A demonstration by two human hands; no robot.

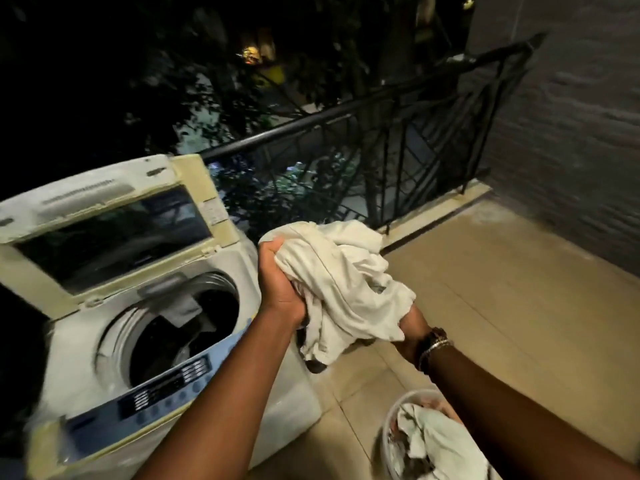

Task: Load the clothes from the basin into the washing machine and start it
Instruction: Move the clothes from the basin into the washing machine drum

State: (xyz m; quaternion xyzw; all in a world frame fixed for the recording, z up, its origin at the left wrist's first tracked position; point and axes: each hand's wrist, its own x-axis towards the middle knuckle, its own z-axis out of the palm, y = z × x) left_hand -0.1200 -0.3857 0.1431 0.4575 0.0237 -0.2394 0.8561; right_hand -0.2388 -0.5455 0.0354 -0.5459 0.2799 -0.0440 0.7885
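Observation:
Both hands hold a bundle of white clothes in the air, just right of the washing machine. My left hand grips the bundle's left side. My right hand, with a watch and bracelet at the wrist, grips it from below and is mostly hidden by the cloth. The top-loading machine stands at the left with its lid raised; some dark and grey clothes lie in the drum. The white basin sits on the floor at the bottom right with pale clothes in it.
A blue control panel runs along the machine's front edge. A black metal railing closes the balcony behind it. A grey wall rises at the right. Beige floor tiles stretch between basin, wall and railing.

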